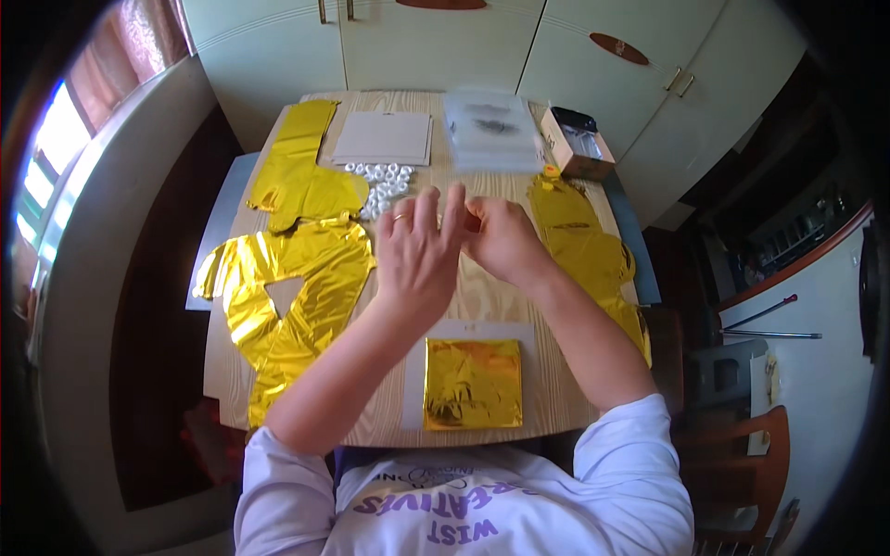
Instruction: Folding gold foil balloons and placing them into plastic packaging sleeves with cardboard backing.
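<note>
Both my hands are raised together over the middle of a light wooden table (482, 301). My left hand (419, 250) has its fingers spread upward, a ring on one finger. My right hand (501, 236) is curled, fingertips pinched against the left hand's fingers; what they pinch is too small to see. A folded gold foil square (473, 383) lies in a clear flat bag near the table's front edge, under my forearms. A flat gold foil balloon (287, 306) lies to the left. Behind my hands sits a pile of small white rings (380, 181).
More gold foil balloons lie at the far left (297, 171) and along the right edge (589, 250). A white card (385, 139), a clear plastic bag (491, 130) and a small open cardboard box (579, 144) sit at the back. Cream cupboards (436, 42) stand behind; a wooden chair (742, 463) is at right.
</note>
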A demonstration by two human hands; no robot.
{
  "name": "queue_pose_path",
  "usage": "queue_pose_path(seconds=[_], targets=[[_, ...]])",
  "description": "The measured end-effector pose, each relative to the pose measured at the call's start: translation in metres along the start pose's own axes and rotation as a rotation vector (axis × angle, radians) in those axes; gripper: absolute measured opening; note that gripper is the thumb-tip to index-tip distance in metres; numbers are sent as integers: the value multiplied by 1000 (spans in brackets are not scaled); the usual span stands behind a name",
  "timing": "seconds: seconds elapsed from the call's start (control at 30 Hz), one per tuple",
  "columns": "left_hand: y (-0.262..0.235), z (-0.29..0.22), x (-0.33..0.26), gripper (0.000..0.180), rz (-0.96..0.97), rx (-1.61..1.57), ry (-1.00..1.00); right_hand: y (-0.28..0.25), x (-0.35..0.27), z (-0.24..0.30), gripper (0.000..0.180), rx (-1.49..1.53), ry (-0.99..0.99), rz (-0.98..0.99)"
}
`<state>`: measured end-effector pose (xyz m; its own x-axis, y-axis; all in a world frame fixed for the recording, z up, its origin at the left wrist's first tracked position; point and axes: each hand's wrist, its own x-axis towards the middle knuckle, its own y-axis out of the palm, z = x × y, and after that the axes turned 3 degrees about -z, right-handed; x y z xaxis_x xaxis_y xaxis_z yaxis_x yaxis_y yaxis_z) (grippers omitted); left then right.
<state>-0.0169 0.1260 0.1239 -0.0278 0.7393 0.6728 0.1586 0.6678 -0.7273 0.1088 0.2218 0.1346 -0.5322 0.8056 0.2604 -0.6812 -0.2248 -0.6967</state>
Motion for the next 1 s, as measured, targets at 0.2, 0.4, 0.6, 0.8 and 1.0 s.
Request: queue_pose_path(seconds=[0.2,0.4,0.6,0.8,1.0], targets=[[48,43,-58,52,120,-96,38,13,-110,-3,17,-168,-137,-195],[49,63,-60,33,173,-225,-148,52,-183,-54,29,-383,-100,-190],[45,55,-71,24,437,-236,62,56,-225,-51,43,-330,-215,-71],[59,60,-110,16,518,-275,290,21,-274,-35,30,1,-54,-304],[47,55,-110,13,484,-293,338,61,-408,-54,27,703,613,-644]])
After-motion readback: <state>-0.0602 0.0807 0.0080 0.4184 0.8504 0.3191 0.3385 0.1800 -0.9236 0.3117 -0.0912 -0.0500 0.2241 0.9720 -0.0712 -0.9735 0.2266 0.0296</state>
